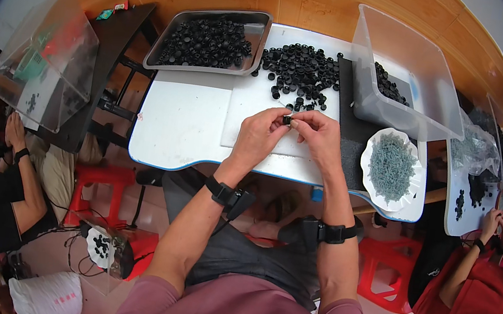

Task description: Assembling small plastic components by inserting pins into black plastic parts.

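Observation:
Between my fingertips is a small black cap [287, 121], held above the white table [186, 115]. My left hand [259, 133] pinches it from the left, fingers closed. My right hand [318, 136] meets it from the other side, thumb and forefinger pressed together at the cap; whether they grip a second tiny piece is too small to tell. Just beyond my hands spreads a loose pile of black caps [304, 67]. To the right, a white fluted dish [414, 193] holds many thin grey-green pieces [392, 167].
A metal tray [259, 41] full of black caps stands at the back left. At the back right is a clear plastic bin [400, 117] with more caps, partly over a dark mat [346, 152]. People work at tables on both sides; red stools [101, 183] stand below.

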Tool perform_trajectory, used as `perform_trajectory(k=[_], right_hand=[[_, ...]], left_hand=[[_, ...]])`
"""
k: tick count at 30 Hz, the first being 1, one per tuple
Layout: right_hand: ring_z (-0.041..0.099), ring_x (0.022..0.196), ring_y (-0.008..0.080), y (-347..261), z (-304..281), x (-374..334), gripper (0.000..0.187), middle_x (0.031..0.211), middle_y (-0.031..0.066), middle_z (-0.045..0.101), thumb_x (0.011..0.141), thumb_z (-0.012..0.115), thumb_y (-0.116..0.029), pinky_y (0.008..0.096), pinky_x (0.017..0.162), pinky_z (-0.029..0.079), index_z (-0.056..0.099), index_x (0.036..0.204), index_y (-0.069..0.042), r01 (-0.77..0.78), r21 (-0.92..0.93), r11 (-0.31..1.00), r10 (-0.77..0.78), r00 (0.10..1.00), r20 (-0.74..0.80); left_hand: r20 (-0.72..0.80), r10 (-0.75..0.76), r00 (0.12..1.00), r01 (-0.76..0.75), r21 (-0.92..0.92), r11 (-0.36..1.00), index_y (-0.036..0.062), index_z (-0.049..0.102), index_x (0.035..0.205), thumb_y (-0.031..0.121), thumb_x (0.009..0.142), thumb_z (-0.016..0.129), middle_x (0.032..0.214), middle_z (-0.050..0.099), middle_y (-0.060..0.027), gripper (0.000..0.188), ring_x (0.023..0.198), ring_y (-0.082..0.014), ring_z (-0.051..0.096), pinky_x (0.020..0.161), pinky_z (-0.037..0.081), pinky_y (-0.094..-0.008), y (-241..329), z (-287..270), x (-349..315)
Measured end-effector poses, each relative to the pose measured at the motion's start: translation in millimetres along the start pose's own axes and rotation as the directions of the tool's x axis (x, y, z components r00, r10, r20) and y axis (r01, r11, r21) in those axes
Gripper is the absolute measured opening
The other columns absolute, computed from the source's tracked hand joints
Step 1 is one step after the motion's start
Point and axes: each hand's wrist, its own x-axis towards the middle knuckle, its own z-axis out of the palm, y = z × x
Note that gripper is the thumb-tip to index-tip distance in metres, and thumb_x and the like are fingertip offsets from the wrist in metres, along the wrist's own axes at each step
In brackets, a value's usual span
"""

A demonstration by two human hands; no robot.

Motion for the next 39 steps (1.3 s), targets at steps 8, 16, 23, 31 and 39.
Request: perform_trajectory(k=[8, 16, 23, 31, 39], right_hand=[[0.063, 0.066, 0.0079, 2.2, -2.7, 4.0, 0.014, 0.085, 0.0065, 0.074, 0.089, 0.072, -0.002, 0.0226, 0.058, 0.050, 0.076, 0.101, 0.004, -0.024, -0.029, 0.999, 0.024, 1.000, 0.015], [0.064, 0.069, 0.0088, 2.1, -1.7, 2.8, 0.013, 0.084, 0.0068, 0.074, 0.088, 0.073, -0.001, 0.0234, 0.059, 0.051, 0.076, 0.099, 0.003, -0.015, -0.059, 0.998, 0.015, 1.000, 0.007], [0.064, 0.070, 0.0081, 9.1, 3.6, -1.8, 0.011, 0.083, 0.0059, 0.074, 0.088, 0.073, 0.000, 0.0240, 0.061, 0.051, 0.077, 0.097, 0.003, 0.045, -0.165, 0.985, -0.052, 0.998, -0.038], [0.064, 0.072, 0.0111, 11.1, 5.9, -5.1, 0.014, 0.084, 0.0072, 0.071, 0.087, 0.072, 0.001, 0.0260, 0.065, 0.051, 0.077, 0.100, 0.001, 0.177, -0.255, 0.951, -0.194, 0.980, -0.043], [0.068, 0.075, 0.0173, 7.6, 12.0, -5.1, 0.016, 0.087, 0.0109, 0.072, 0.086, 0.070, 0.005, 0.0282, 0.067, 0.052, 0.077, 0.099, 0.000, 0.270, -0.377, 0.886, -0.304, 0.952, -0.033]], left_hand=[[0.005, 0.018, 1.000, -0.019, 0.055, 0.998, 0.0024, 0.074, 0.111, 0.006, 0.086, 0.078, 0.090, 0.075, -0.0109, 0.026, 0.076, -0.0188, 0.072, 0.071, 0.058, -0.0298, -1.2, 0.1, -0.3], [-0.011, 0.042, 0.999, -0.040, 0.103, 0.994, 0.0025, 0.073, 0.110, 0.005, 0.086, 0.078, 0.091, 0.076, -0.0122, 0.025, 0.079, -0.0209, 0.075, 0.072, 0.060, -0.0316, -0.8, 1.4, -2.2], [-0.013, -0.035, 0.999, 0.036, 0.099, 0.994, 0.0024, 0.074, 0.110, 0.007, 0.085, 0.079, 0.090, 0.077, -0.0127, 0.026, 0.081, -0.0206, 0.077, 0.074, 0.061, -0.0302, -0.9, 0.9, -1.2], [0.022, -0.155, 0.988, 0.154, 0.012, 0.988, 0.0012, 0.075, 0.108, 0.009, 0.084, 0.080, 0.091, 0.078, -0.0107, 0.025, 0.082, -0.0166, 0.077, 0.076, 0.061, -0.0279, -0.8, -1.7, 3.5], [0.115, -0.220, 0.969, 0.235, -0.138, 0.962, -0.0023, 0.074, 0.113, 0.009, 0.087, 0.079, 0.100, 0.078, -0.0109, 0.029, 0.091, -0.0132, 0.074, 0.082, 0.060, -0.0271, -2.6, -12.0, 3.1]])
